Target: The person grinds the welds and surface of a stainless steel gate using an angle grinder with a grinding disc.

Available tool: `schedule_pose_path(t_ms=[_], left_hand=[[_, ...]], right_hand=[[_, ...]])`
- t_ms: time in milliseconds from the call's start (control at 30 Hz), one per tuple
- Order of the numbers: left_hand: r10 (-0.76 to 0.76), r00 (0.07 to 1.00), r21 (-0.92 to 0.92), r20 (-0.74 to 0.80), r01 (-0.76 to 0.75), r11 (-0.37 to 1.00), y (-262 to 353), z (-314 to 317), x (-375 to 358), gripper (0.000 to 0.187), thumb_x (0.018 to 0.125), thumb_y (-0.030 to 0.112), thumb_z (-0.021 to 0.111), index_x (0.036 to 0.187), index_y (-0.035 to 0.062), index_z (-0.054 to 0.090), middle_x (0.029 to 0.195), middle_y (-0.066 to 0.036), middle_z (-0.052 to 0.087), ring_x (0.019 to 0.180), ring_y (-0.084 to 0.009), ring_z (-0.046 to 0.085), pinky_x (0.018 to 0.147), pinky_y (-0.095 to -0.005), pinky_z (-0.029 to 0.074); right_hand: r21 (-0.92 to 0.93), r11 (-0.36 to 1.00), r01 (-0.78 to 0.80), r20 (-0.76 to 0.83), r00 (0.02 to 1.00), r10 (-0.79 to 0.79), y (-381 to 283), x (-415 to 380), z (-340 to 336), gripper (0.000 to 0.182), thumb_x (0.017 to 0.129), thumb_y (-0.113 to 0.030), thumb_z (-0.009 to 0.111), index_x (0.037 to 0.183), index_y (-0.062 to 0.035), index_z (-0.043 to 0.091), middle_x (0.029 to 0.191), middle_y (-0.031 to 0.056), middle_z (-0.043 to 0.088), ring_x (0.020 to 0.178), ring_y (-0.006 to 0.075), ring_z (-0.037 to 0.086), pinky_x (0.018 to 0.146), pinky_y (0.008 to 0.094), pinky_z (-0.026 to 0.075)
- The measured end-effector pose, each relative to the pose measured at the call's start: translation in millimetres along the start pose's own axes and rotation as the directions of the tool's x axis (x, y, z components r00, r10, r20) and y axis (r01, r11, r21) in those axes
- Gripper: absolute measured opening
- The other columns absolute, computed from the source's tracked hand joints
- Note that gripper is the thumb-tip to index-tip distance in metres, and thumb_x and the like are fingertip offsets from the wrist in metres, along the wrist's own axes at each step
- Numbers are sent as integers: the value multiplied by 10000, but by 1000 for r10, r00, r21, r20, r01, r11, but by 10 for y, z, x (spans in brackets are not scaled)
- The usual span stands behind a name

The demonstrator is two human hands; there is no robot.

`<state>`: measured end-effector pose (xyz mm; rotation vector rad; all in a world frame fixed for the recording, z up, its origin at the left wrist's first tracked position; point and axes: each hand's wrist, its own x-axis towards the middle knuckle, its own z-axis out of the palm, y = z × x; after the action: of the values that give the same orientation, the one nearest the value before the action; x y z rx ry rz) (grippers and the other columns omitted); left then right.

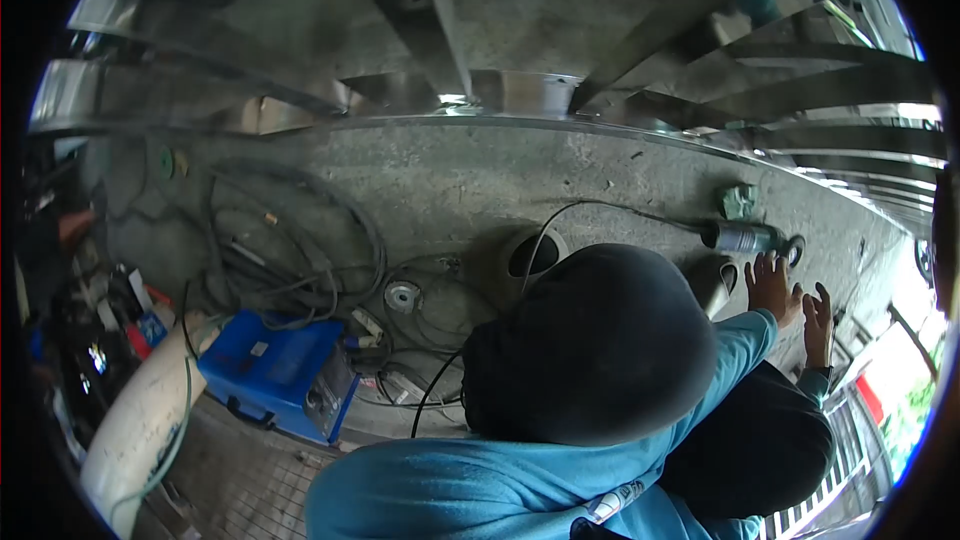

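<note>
My left hand [771, 289] is stretched out past my knee, fingers spread, right beside an angle grinder [742, 237] lying on the concrete floor. The grinder has a dark green body, a round end toward the right, and a cord running left. Lower and to the right, my right hand [818, 326] is raised with its fingers apart, holding nothing. Both arms wear teal sleeves. My dark-clad knees [600, 350] fill the middle and hide part of the floor. A crumpled green item [740, 201] lies just beyond the grinder.
A blue machine with a handle [270, 365] stands at the lower left, beside a cream cylinder [140, 430]. Coiled cables [370, 230] and a round metal disc [402, 297] lie on the floor. Metal bars [510, 92] form a frame across the top and right.
</note>
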<state>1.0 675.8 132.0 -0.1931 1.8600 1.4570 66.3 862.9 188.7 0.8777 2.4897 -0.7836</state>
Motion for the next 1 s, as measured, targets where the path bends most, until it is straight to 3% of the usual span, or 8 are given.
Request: schedule_pose_path(t_ms=[67, 200, 233, 267, 333, 467, 733, 1000], left_hand=[[-15, 997, 34, 70, 13, 999, -87, -156, 122, 750, 825, 397, 703, 1423, 58, 403, 1510, -212, 350, 1457, -378, 254, 1193, -589, 126], [67, 997, 213, 35, -73, 974, -412, -271, 307, 713, 832, 373, 684, 1416, 43, 442, 1520, -207, 352, 1461, -367, 253, 1195, -587, 120], [136, 987, 273, 80, -153, 950, -515, -249, 331, 729, 832, 371, 684, 1428, 29, 437, 1535, -216, 334, 1466, -370, 244, 1196, -586, 119], [217, 970, 323, 108, -240, 915, -605, -285, 352, 758, 813, 362, 701, 1433, 11, 444, 1558, -213, 310, 1472, -374, 229, 1191, -580, 139], [326, 933, 432, 155, -360, 827, -741, -340, 399, 753, 786, 350, 724, 1416, 21, 473, 1558, -208, 317, 1477, -375, 219, 1185, -574, 157], [527, 844, 532, 100, -493, 689, -861, -417, 509, 749, 729, 306, 778, 1375, 42, 507, 1444, -173, 430, 1360, -340, 359, 1101, -539, 276], [412, 887, 665, 211, -439, 604, -744, -322, 807, 475, 726, 302, 806, 1077, 63, 593, 1111, -133, 544, 1113, -311, 523, 966, -443, 437], [380, 841, 608, 385, -541, 581, -570, -163, 1129, 709, 671, 309, 850, 1253, 36, 551, 1190, -142, 550, 1187, -327, 528, 983, -432, 466]], right_hand=[[1, 997, -76, -81, 994, 76, -135, 289, 123, 593, 995, -325, 616, 1494, -95, 391, 1303, 268, 575, 1188, 292, 582, 1016, 390, 442], [-255, 961, 107, -121, 983, -142, 223, 983, 495, 681, 969, -405, 627, 1519, -109, 354, 1369, 275, 529, 1251, 364, 537, 990, 423, 453], [-146, 989, 8, -28, 1000, -12, 16, 975, 607, 712, 961, -456, 615, 1523, -115, 341, 1343, 270, 545, 1258, 386, 523, 979, 452, 455], [-437, 880, 186, -45, 973, -227, 388, 1183, 695, 759, 931, -506, 627, 1525, -133, 339, 1311, 294, 535, 1215, 435, 522, 982, 485, 448], [-531, 844, 76, -162, 969, -189, 134, 1050, 856, 799, 888, -541, 660, 1517, -148, 360, 1290, 298, 514, 1177, 467, 516, 1001, 497, 432], [-552, 833, 17, -246, 952, -182, -175, 913, 923, 821, 847, -561, 690, 1502, -167, 390, 1281, 279, 513, 1192, 465, 500, 1007, 525, 413], [-398, 916, 47, -400, 890, -220, -108, 879, 1037, 700, 807, -517, 740, 1366, -164, 508, 1131, 173, 568, 1088, 385, 546, 906, 505, 467], [-287, 952, 107, -538, 804, -253, -22, 895, 1102, 650, 710, -375, 834, 1272, -157, 592, 1165, 116, 592, 1103, 343, 548, 959, 460, 443]])
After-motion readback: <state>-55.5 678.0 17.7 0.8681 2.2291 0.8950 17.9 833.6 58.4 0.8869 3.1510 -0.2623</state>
